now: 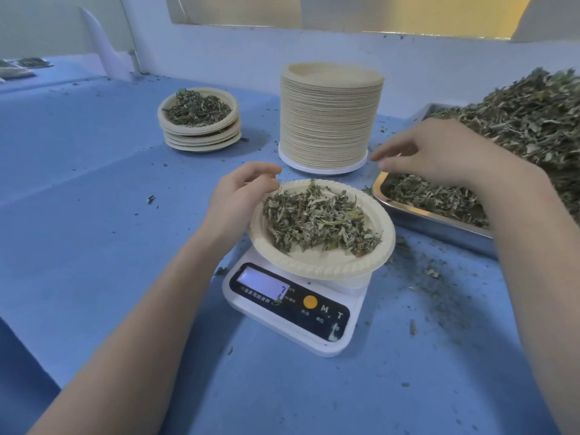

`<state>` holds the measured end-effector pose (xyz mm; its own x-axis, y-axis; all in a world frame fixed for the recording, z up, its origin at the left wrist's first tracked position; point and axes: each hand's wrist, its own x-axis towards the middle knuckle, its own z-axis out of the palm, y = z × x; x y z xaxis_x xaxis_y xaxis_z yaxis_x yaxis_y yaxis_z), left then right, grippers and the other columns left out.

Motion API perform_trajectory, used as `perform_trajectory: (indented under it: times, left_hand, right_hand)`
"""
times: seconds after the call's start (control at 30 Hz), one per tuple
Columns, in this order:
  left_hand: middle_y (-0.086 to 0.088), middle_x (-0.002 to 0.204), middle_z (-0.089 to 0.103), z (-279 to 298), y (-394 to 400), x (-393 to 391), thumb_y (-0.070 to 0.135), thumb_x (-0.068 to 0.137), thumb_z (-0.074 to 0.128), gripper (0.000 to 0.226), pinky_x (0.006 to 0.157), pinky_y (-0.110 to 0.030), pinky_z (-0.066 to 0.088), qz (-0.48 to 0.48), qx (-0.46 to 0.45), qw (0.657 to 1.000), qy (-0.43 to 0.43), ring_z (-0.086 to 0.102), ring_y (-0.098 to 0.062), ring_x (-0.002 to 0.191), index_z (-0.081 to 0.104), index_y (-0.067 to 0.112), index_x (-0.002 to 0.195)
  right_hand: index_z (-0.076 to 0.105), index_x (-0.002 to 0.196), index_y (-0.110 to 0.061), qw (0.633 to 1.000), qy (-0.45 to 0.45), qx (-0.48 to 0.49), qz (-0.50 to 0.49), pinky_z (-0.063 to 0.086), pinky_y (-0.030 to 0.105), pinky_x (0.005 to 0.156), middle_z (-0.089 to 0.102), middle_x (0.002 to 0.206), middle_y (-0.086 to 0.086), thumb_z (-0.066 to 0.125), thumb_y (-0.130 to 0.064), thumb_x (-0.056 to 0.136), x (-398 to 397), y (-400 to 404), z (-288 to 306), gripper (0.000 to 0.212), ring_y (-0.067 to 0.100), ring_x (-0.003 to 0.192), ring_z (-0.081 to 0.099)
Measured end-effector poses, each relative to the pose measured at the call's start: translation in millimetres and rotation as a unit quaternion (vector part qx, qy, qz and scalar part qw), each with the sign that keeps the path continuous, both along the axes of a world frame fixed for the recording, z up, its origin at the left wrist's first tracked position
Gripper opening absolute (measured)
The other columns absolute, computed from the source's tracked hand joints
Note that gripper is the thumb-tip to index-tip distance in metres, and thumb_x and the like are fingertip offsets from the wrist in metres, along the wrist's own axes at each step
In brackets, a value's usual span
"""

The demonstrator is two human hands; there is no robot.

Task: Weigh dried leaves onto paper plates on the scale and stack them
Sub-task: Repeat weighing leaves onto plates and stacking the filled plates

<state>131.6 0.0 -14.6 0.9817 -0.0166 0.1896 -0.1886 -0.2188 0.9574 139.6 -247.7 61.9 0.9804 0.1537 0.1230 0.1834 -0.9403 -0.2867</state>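
Note:
A paper plate (314, 268) heaped with dried leaves (320, 221) sits tilted on top of the white digital scale (292, 321), whose display is lit. My left hand (238, 199) grips the plate's far-left rim, fingers curled over the edge. My right hand (439, 152) hovers above the near corner of the metal tray (439, 224), fingers relaxed and pointing left, holding nothing. A short stack of filled plates (201, 133) stands at the back left, its top plate full of leaves.
A tall stack of empty paper plates (329, 120) stands just behind the scale. The tray on the right holds a big pile of dried leaves (533, 120). Leaf crumbs are scattered over the blue table (94, 183). A wall runs along the back.

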Motion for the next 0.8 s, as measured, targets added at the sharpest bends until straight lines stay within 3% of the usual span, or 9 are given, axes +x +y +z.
perform_trajectory:
  times: [0.07, 0.13, 0.27, 0.37, 0.47, 0.57, 0.63, 0.73, 0.8]
  left_hand:
    - [0.013, 0.105, 0.063, 0, 0, 0, 0.032, 0.075, 0.058, 0.033, 0.078, -0.019, 0.04, -0.01, 0.02, 1.0, 0.009, 0.057, 0.001, 0.101, 0.067, 0.028, 0.107]
    - [0.011, 0.112, 0.061, 1, 0, 0, 0.026, 0.086, 0.058, 0.027, 0.08, -0.019, 0.039, -0.018, 0.04, 0.999, 0.017, 0.055, -0.002, 0.107, 0.064, 0.029, 0.112]
    - [0.011, 0.121, 0.055, 7, 7, -7, 0.033, 0.09, 0.056, 0.038, 0.086, -0.022, 0.036, -0.041, 0.08, 0.995, 0.05, 0.051, -0.004, 0.109, 0.053, 0.031, 0.128]
    - [0.013, 0.127, 0.047, 5, 9, -14, 0.045, 0.087, 0.056, 0.056, 0.092, -0.025, 0.029, -0.046, 0.103, 0.989, 0.1, 0.044, -0.006, 0.11, 0.04, 0.032, 0.139]
    - [0.01, 0.135, 0.042, 0, 4, -21, 0.05, 0.085, 0.056, 0.069, 0.094, -0.026, 0.026, -0.051, 0.106, 0.986, 0.117, 0.041, -0.006, 0.112, 0.029, 0.03, 0.146]
    - [0.005, 0.149, 0.034, -3, -2, -25, 0.051, 0.086, 0.055, 0.073, 0.1, -0.029, 0.027, -0.048, 0.106, 0.988, 0.106, 0.036, -0.013, 0.131, 0.026, 0.027, 0.147]
    - [0.005, 0.149, 0.035, -1, -4, -24, 0.049, 0.087, 0.054, 0.07, 0.1, -0.029, 0.028, -0.037, 0.093, 0.99, 0.098, 0.036, -0.013, 0.131, 0.027, 0.025, 0.147]
    - [0.005, 0.145, 0.039, 9, 1, -17, 0.046, 0.089, 0.054, 0.063, 0.095, -0.028, 0.03, -0.009, 0.066, 0.994, 0.087, 0.04, -0.01, 0.123, 0.033, 0.024, 0.145]
    - [0.004, 0.142, 0.042, 20, 10, -7, 0.043, 0.09, 0.054, 0.06, 0.099, -0.031, 0.033, 0.009, 0.055, 0.995, 0.079, 0.041, -0.013, 0.126, 0.036, 0.023, 0.143]
  right_hand:
    - [0.063, 0.112, -0.038, 0.999, 0.018, -0.008, 0.037, 0.035, 0.02, 0.081, 0.062, 0.109, -0.012, 0.055, -0.04, 0.092, -4, 4, -2, 0.022, 0.004, 0.094, 0.051]
    - [0.056, 0.128, -0.031, 0.997, 0.037, -0.013, 0.067, 0.03, 0.022, 0.091, 0.055, 0.13, -0.011, 0.05, -0.052, 0.09, -11, 7, -5, 0.044, 0.002, 0.105, 0.044]
    - [0.014, 0.15, -0.032, 0.979, 0.179, 0.013, 0.094, 0.022, 0.025, 0.108, 0.024, 0.154, -0.013, 0.052, -0.091, 0.049, -27, 0, -14, 0.123, 0.003, 0.133, 0.031]
    - [-0.007, 0.149, -0.035, 0.963, 0.238, -0.009, 0.124, 0.008, 0.024, 0.113, -0.003, 0.156, -0.019, 0.069, -0.085, 0.03, -36, -1, -23, 0.15, 0.001, 0.142, 0.005]
    - [-0.009, 0.15, -0.033, 0.963, 0.213, -0.039, 0.162, 0.008, 0.04, 0.12, -0.003, 0.158, -0.015, 0.075, -0.081, 0.026, -36, 6, -33, 0.157, 0.007, 0.144, -0.004]
    - [-0.01, 0.15, -0.034, 0.966, 0.187, -0.042, 0.174, 0.011, 0.044, 0.119, 0.0, 0.158, -0.011, 0.074, -0.081, 0.026, -35, 11, -36, 0.157, 0.011, 0.145, -0.003]
    - [-0.013, 0.149, -0.034, 0.968, 0.179, -0.025, 0.174, 0.01, 0.041, 0.119, -0.003, 0.158, -0.012, 0.075, -0.078, 0.028, -34, 12, -35, 0.156, 0.008, 0.144, -0.002]
    - [-0.011, 0.148, -0.036, 0.969, 0.17, 0.022, 0.18, 0.006, 0.024, 0.114, -0.001, 0.156, -0.018, 0.079, -0.071, 0.031, -27, 15, -29, 0.152, -0.001, 0.141, 0.003]
    - [-0.011, 0.149, -0.036, 0.968, 0.158, 0.03, 0.191, 0.007, 0.017, 0.109, 0.001, 0.155, -0.022, 0.079, -0.072, 0.03, -16, 23, -21, 0.153, -0.006, 0.137, 0.007]
